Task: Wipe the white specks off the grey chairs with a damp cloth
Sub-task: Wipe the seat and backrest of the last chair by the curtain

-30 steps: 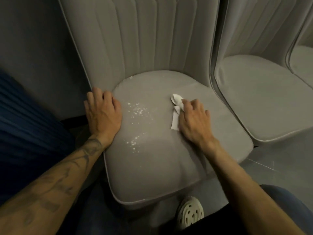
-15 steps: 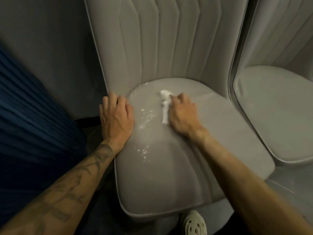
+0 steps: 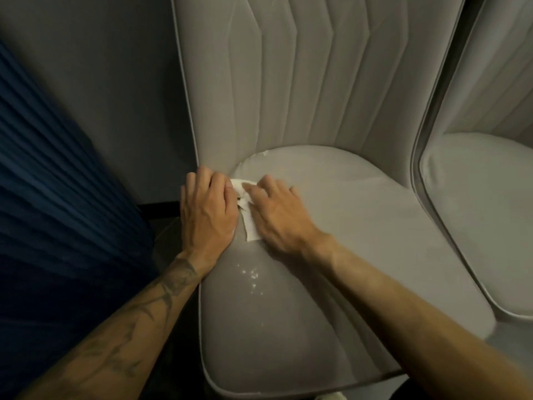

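A grey padded chair (image 3: pixel 360 232) with a ribbed back fills the middle of the head view. My right hand (image 3: pixel 277 215) lies flat on a white cloth (image 3: pixel 249 226) and presses it onto the seat near the seat's left edge. My left hand (image 3: pixel 207 212) rests flat on that left edge, fingers straight, right beside the cloth. A small patch of white specks (image 3: pixel 252 277) lies on the seat just below the cloth. A single white fleck (image 3: pixel 265 153) sits at the seam where seat meets back.
A second grey chair (image 3: pixel 476 212) stands close on the right. A dark blue pleated fabric (image 3: pixel 57 197) hangs at the left, with a grey wall (image 3: pixel 101 67) behind it. The floor below the seat is dark.
My right hand has slid the cloth leftward across the seat until it sits beside my left hand. The upper patch of specks is no longer visible. The camera has moved closer.
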A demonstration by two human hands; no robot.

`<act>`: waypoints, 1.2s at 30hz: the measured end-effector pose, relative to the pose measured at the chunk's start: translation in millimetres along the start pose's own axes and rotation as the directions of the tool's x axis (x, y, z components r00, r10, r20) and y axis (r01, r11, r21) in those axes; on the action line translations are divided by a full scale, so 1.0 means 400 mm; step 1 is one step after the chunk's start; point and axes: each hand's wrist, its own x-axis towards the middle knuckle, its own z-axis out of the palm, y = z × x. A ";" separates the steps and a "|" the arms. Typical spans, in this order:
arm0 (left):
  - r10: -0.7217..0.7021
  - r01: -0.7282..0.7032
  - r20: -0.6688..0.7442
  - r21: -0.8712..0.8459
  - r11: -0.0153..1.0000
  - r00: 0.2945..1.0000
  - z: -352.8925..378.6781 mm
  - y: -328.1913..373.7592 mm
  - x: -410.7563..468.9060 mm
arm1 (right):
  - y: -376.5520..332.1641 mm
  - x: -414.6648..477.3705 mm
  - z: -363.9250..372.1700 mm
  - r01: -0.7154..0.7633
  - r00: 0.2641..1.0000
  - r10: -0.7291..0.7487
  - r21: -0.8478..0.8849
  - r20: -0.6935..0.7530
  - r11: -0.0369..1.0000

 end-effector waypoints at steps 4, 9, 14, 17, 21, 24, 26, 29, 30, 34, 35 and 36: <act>-0.004 0.003 -0.015 -0.038 0.999 1.000 -0.003 -0.001 -0.002 | 0.154 0.051 -0.052 -0.105 0.994 0.107 -0.068 0.012 0.992; -0.022 0.021 -0.019 -0.067 0.998 1.000 -0.006 0.006 -0.001 | 0.121 0.134 -0.022 -0.281 0.960 0.281 -0.014 -0.004 0.960; -0.015 0.011 -0.043 -0.092 0.996 0.999 -0.006 0.002 -0.006 | 0.124 0.122 -0.017 -0.026 1.000 0.026 -0.044 0.015 0.999; -0.029 0.026 -0.039 -0.090 0.996 0.999 -0.008 0.008 -0.005 | 0.217 0.160 -0.045 -0.279 0.960 0.276 -0.113 -0.037 0.954; -0.021 0.019 -0.035 -0.077 0.997 0.999 -0.010 0.009 -0.004 | 0.094 0.158 -0.001 -0.102 0.995 0.100 -0.062 -0.031 0.993; -0.018 0.015 -0.041 -0.081 0.997 0.999 -0.011 0.005 -0.007 | 0.119 0.154 -0.016 0.033 0.999 -0.031 -0.123 0.017 0.992; -0.021 0.018 -0.032 -0.087 0.996 0.999 -0.013 0.008 -0.004 | 0.166 0.176 -0.030 -0.119 0.993 0.116 -0.178 -0.025 0.977; -0.026 0.024 -0.028 -0.079 0.997 0.999 -0.014 0.012 -0.005 | 0.104 0.172 -0.009 -0.186 0.982 0.183 -0.082 -0.040 0.979; -0.024 0.021 -0.029 -0.084 0.996 0.999 -0.015 0.011 -0.005 | 0.064 0.157 0.007 -0.097 0.995 0.096 -0.038 -0.021 0.995; -0.036 0.032 -0.024 -0.146 0.989 0.999 -0.017 0.005 -0.009 | 0.066 0.107 0.001 0.121 0.992 -0.120 -0.036 0.035 0.992; -0.038 0.034 -0.021 -0.158 0.987 0.999 -0.019 0.005 -0.010 | 0.095 0.121 -0.010 0.065 0.997 -0.063 -0.056 0.047 0.996; -0.048 0.045 -0.016 -0.173 0.984 0.999 -0.023 0.007 -0.012 | 0.121 0.137 -0.019 -0.013 0.999 0.016 -0.061 0.047 0.998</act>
